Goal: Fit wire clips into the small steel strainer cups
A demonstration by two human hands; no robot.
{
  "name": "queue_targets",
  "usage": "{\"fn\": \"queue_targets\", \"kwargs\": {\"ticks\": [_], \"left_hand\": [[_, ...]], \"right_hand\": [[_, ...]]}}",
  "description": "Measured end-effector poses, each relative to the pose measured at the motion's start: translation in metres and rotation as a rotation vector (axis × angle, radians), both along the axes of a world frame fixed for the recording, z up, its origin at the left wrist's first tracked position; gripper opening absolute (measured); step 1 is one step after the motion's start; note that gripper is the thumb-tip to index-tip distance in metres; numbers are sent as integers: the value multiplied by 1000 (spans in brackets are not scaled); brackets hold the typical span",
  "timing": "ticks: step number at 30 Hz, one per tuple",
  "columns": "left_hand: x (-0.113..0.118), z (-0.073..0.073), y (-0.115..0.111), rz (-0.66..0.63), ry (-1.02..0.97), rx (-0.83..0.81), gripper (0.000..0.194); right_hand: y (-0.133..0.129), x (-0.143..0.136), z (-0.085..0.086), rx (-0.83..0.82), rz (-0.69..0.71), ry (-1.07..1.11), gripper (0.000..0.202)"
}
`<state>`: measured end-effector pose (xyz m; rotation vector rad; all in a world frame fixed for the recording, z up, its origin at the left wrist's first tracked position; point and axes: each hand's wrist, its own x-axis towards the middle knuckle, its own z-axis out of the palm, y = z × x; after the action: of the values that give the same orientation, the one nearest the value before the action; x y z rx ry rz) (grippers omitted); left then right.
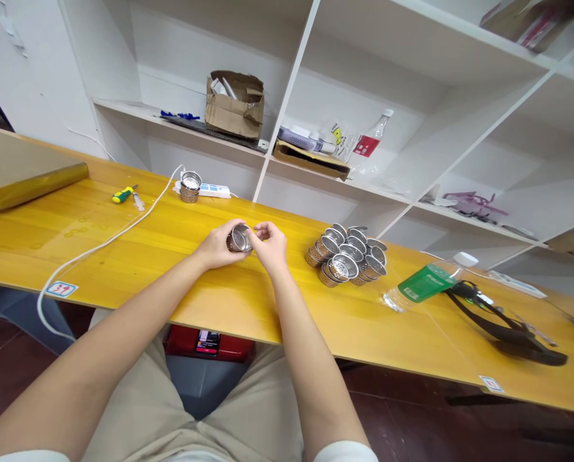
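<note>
Just above the table's middle, my left hand (217, 246) is wrapped round a metal strainer cup (240, 238), its open mouth tilted toward me. My right hand (270, 246) is at the cup's right rim, thumb against the edge and the other fingers curled. Whether anything small sits between those fingers is hidden. To the right stands a cluster of several stacked strainer cups (344, 265) with perforated sides and bottoms. Farther back on the left, another small stack of strainer cups (190, 186) stands by a white power strip (214, 190).
A green-labelled bottle (427, 280) and a black strapped headset (503, 324) lie at the right. At the left are a screwdriver (124, 194), a white cable (108, 240) and a large flat box (31, 170). Shelves behind hold a torn cardboard box (235, 106) and a red-labelled bottle (371, 140).
</note>
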<state>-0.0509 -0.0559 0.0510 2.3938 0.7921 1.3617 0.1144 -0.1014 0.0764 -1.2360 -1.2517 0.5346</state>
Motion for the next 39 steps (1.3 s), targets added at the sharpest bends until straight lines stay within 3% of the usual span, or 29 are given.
{"fn": "queue_targets", "kwargs": {"ticks": [3,7,10,14,18,23,29,32,34,39], "left_hand": [[0,-1,1,8,-14,3,71],[-2,-2,4,12,31,53,77],[-7,-3,10,57,74,93,74],[-15,-8,23,219,110,42,63],[-19,-15,32,231,163,-121,69],[-17,-19,29,109,216,-180,77],[-13,-24,31,74,191,-155,63],[-13,-27,34,111,153,-139,60],[-14,-27,35,135,142,-132,59],[-16,-23,33,189,169,-148,58]], "right_hand": [[5,3,-6,-38,-1,-160,29],[15,12,-15,-202,89,-117,24],[23,32,-17,-266,-143,-148,19],[27,74,-19,-397,-537,-365,12],[26,103,-28,-541,-647,-441,15],[24,108,-35,-658,-635,-470,25],[11,89,-15,-574,-703,-573,47],[4,69,-5,-509,-512,-778,31],[1,57,-2,-588,-364,-912,22],[2,46,-7,-753,-250,-1024,27]]}}
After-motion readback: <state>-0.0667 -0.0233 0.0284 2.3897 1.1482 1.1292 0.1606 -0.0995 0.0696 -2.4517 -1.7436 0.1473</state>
